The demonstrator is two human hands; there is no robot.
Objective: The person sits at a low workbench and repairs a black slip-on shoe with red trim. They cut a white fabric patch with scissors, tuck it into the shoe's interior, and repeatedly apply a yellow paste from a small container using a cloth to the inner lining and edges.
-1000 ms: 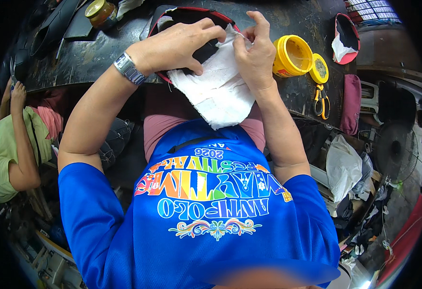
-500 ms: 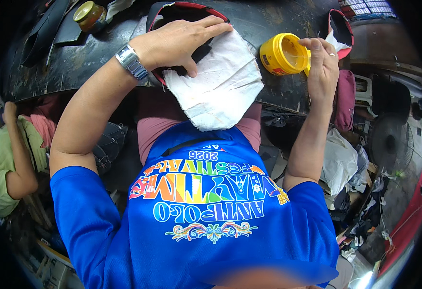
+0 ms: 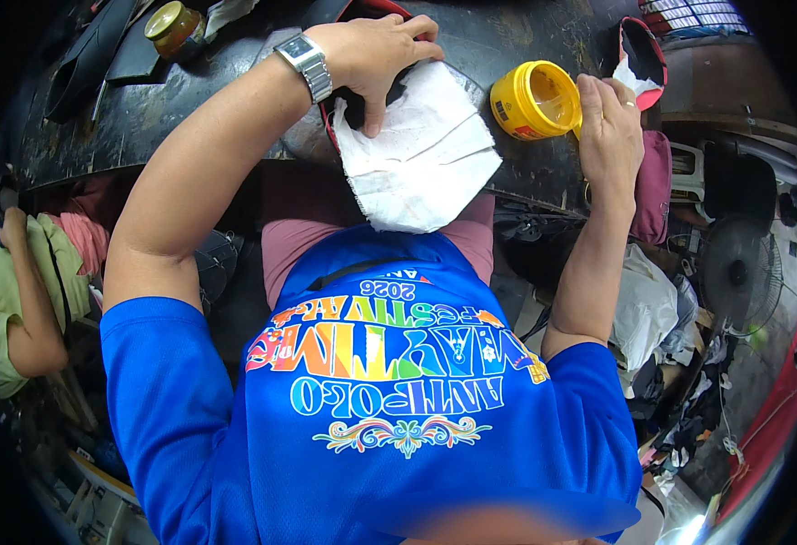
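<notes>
Cloth (image 3: 421, 154), white and creased, lies left of the yellow tub (image 3: 518, 102) and a bit nearer the body. Its top part is against a dark piece with a red edge (image 3: 353, 111). Its low part reaches past the near side of the table (image 3: 508, 32), over the lap.

The left hand (image 3: 371, 59), left of the tub, is spread wide: the thumb presses on the cloth and the fingers reach by its top edge. The right hand (image 3: 612, 136) is just right of the tub, fingers bent near the rim. I cannot tell if they pinch anything or touch the tub.

To do this well, the left thumb should press softly but firmly, so the cloth does not slip or bunch up. The right hand should go easy, as a bump could tip the tub.

The table's near edge is not far from the tub, so a push toward the body would be risky. Table top shows between the tub and the cloth, and behind the tub too, which gives room to move. Right of the tub, a second red-edged piece (image 3: 646, 64) and a maroon roll (image 3: 653, 191) make that side tighter.
</notes>
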